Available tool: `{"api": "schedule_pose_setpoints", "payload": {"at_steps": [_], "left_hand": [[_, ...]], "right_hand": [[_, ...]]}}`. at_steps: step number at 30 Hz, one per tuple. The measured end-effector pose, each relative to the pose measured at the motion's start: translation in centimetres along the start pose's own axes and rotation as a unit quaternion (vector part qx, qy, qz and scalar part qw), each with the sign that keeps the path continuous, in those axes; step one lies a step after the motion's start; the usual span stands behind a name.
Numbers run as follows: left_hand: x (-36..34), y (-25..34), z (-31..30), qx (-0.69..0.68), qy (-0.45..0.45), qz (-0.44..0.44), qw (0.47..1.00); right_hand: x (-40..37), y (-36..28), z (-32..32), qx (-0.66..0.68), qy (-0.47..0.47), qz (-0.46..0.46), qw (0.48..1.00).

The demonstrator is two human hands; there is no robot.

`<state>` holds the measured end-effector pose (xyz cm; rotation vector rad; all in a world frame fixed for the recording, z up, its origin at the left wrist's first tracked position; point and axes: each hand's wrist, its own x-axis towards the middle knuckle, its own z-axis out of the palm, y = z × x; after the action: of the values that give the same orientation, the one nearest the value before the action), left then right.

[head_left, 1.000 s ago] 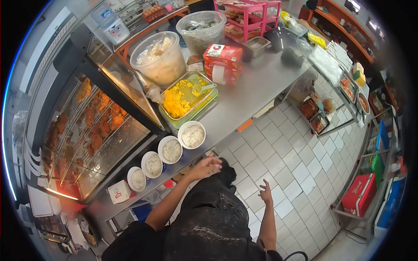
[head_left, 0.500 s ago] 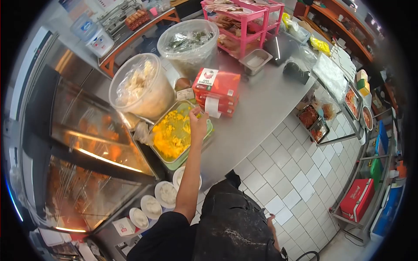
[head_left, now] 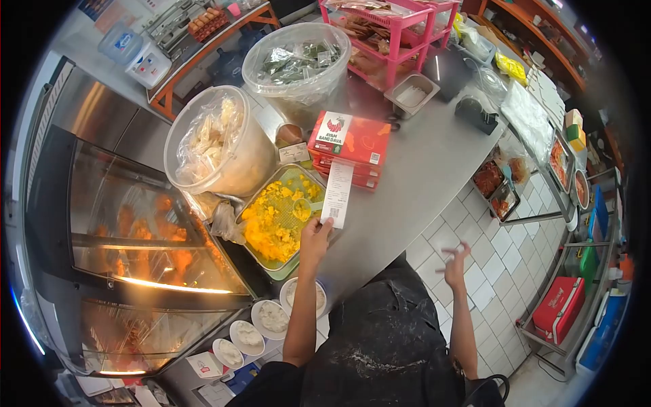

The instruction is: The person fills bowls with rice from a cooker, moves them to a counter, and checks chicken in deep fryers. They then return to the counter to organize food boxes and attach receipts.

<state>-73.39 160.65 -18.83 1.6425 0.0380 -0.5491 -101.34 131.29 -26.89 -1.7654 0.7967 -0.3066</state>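
Note:
My left hand (head_left: 314, 239) pinches the lower end of a long white printed receipt (head_left: 337, 193). The receipt's upper part lies against a stack of red food boxes (head_left: 363, 142) on the steel table. Just left of that hand is a metal tray of yellow food (head_left: 271, 220) with a small strainer or scoop in it. My right hand (head_left: 456, 263) hangs over the tiled floor at the right, fingers spread and holding nothing.
Two large tubs (head_left: 261, 146) (head_left: 339, 81) stand behind the tray. A heated glass display (head_left: 156, 237) is at the left, with bowls of rice (head_left: 273, 317) below. Pink rack (head_left: 393, 34) and steel pan (head_left: 412, 91) sit at the back; a red cooler (head_left: 559, 308) is at right.
My left hand has moved down toward me, and the receipt now shows stretched out at full length. My right hand has risen into fuller view with its fingers spread.

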Motion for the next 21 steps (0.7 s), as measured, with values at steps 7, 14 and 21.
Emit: {"api": "schedule_pose_setpoints", "payload": {"at_steps": [7, 14, 21], "left_hand": [[-1.8, 0.9, 0.5, -0.096, 0.015, -0.013, 0.995], [-2.0, 0.1, 0.4, -0.108, 0.005, -0.007, 0.994], [-2.9, -0.9, 0.2, -0.124, -0.002, -0.035, 0.992]], "right_hand": [[9.0, -14.8, 7.2, 0.003, -0.138, -0.07, 0.988], [13.5, -25.0, 13.4, -0.17, -0.013, -0.369, 0.914], [16.6, -23.7, 13.9, -0.226, -0.025, -0.391, 0.892]]}}
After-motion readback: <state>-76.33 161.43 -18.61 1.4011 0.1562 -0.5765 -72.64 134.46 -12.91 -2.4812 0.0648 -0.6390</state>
